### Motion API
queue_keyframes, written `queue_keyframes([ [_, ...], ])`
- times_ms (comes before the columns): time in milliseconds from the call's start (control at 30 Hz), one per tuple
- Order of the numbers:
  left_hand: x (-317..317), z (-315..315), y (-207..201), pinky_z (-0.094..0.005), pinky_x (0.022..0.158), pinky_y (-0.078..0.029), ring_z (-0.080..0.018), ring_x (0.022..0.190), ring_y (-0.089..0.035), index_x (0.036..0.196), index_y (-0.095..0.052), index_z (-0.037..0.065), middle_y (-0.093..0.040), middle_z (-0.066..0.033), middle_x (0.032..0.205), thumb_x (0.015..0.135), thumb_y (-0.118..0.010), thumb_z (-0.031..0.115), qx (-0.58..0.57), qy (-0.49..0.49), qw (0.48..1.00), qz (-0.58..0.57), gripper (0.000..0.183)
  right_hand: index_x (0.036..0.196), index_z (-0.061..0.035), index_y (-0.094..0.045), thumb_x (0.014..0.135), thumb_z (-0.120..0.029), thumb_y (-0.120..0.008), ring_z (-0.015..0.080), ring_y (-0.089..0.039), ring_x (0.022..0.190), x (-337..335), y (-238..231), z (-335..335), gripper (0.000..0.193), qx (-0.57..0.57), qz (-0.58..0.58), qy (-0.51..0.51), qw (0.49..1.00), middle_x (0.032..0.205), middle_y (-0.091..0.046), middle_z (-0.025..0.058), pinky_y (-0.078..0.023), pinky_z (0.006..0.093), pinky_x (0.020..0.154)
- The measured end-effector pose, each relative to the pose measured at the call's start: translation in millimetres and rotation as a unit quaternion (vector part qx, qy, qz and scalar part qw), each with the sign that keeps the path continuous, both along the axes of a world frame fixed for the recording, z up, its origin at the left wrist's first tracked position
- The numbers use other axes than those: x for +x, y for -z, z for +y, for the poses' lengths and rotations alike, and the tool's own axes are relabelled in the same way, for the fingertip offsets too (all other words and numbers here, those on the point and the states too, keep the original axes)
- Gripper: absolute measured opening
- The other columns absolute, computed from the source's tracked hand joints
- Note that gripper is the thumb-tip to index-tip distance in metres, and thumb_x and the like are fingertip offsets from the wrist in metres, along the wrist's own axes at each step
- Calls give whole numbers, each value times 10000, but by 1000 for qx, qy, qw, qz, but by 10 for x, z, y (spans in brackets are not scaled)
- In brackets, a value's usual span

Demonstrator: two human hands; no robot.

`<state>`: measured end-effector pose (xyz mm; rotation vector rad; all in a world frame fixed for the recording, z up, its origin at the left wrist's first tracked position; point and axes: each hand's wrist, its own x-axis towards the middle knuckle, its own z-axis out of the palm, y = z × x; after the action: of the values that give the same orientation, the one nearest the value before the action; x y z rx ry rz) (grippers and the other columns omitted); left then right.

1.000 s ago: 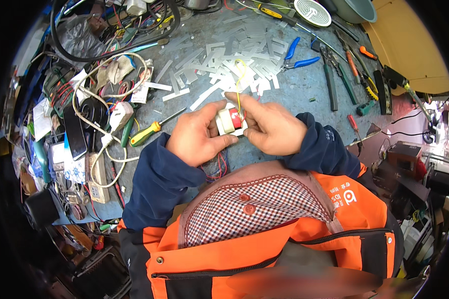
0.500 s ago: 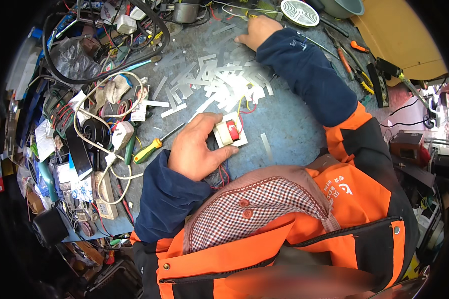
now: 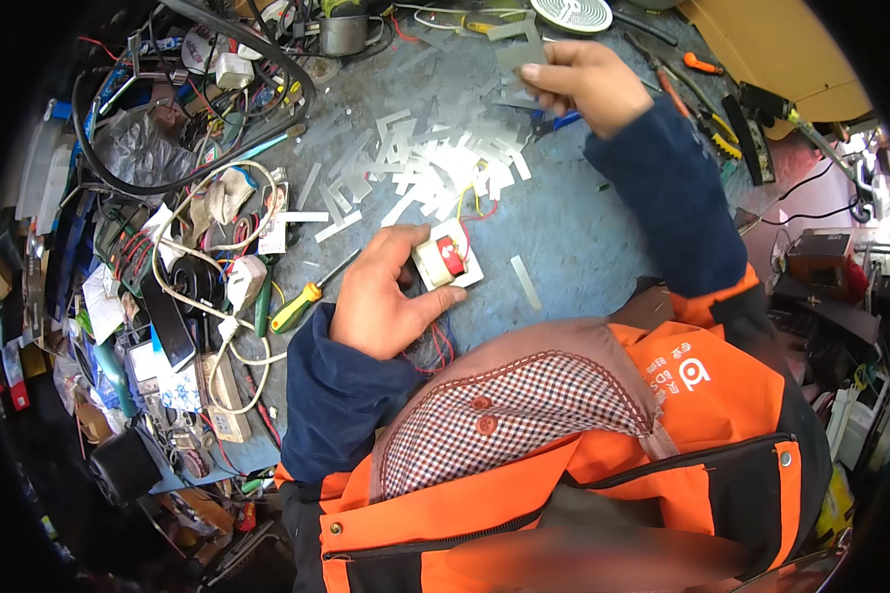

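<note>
Small transformer (image 3: 448, 262), cream bobbin with red-taped winding, pinned against the grey tabletop (image 3: 583, 247) near the body, just right of the left hand (image 3: 381, 301). Probably kept low and braced so it stays put while the other hand is away. Thin red and yellow leads (image 3: 470, 212) rising from it toward the scatter of flat metal lamination strips (image 3: 435, 163), close at hand just beyond the transformer, most likely for easy picking.

Left hand half curled, thumb and fingers closed around the transformer's left side, palm resting on the tabletop. Grip looks firm, not wide.

Right hand (image 3: 578, 84) stretched far across to the back of the tabletop, fingers pinched narrow on a grey flat metal strip (image 3: 522, 54), lifted clear of the surface. Held by one end, perhaps to check or orient it.

One stray strip (image 3: 525, 282) lying alone just right of the transformer. Yellow-and-green-handled screwdriver (image 3: 302, 301) parked just left of the left hand, tip pointing toward the pile. Blue-handled pliers (image 3: 554, 121) partly hidden under the right hand. Tangle of white cable (image 3: 218, 296) and clutter along the left edge, well apart from the work.
</note>
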<state>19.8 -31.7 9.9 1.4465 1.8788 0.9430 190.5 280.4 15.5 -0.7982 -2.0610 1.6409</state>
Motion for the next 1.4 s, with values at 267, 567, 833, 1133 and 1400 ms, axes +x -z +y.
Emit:
queue_keyframes([
  [267,49,34,50,-264,703,-508,-100,776,-524,1305,-669,-32,-658,-50,1122,708,-989,103,0,-24,1000,-10,691,1249,98,-651,990,-100,-709,107,-646,703,497,145,-1417,331,-279,-3,1,960,884,-703,66,-510,237,586],
  [567,48,27,72,-242,679,-495,-77,772,-519,1312,-671,-34,-649,-39,1132,698,-996,100,-5,-29,999,-21,708,1294,111,-547,953,-38,-678,172,-692,705,413,311,-1524,395,-392,28,-13,920,959,-696,136,-579,292,559],
  [833,46,20,99,-248,689,-510,-83,773,-538,1319,-670,-38,-660,-49,1157,698,-995,107,-2,-30,999,-35,716,1316,120,-544,950,-44,-669,166,-682,678,335,347,-1543,420,-388,48,-25,920,924,-684,119,-565,287,539],
  [1133,42,26,78,-255,690,-519,-94,775,-561,1318,-671,-37,-671,-60,1157,697,-996,116,-2,-20,1000,-9,717,1341,102,-539,944,-19,-658,153,-675,659,261,315,-1514,432,-339,46,-23,939,909,-690,105,-552,281,527],
  [1400,55,22,55,-256,702,-529,-98,786,-571,1326,-670,-35,-669,-63,1182,700,-995,114,-2,-22,1000,-8,721,1399,49,-525,968,-7,-650,105,-662,653,239,290,-1543,453,-311,34,-34,949,850,-668,42,-542,237,539],
])
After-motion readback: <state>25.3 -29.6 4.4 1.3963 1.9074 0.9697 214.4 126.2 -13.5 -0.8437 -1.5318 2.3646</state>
